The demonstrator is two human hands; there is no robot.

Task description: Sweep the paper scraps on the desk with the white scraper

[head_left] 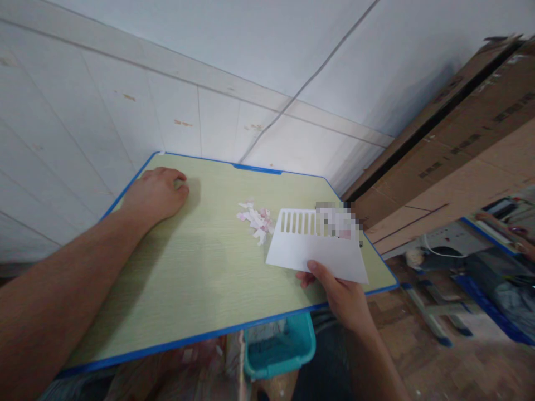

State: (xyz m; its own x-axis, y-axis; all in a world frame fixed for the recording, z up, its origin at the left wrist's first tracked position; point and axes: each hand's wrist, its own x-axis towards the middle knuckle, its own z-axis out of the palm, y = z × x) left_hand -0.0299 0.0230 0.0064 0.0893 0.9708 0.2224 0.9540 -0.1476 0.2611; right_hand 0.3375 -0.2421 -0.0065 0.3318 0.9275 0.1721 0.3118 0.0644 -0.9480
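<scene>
My right hand [346,298] grips a thin white sheet with a row of slots [314,252] by its near edge, thumb on top and fingers underneath. The sheet hangs over the right part of the pale desk [200,267], and a pixelated patch covers its far right corner. Left of the sheet lies a small heap of torn pinkish-white paper scraps [257,218] on the desk. Over at the desk's left edge rests my left hand [159,192], loosely curled, with a gap between thumb and forefinger and nothing visible in it.
A teal bin [280,348] stands below the desk's front edge. Big cardboard boxes [451,133] lean at the right. The white wall [167,117] with a grey cable [317,72] closes off the back. Another desk [489,236] with a person's arm is at far right.
</scene>
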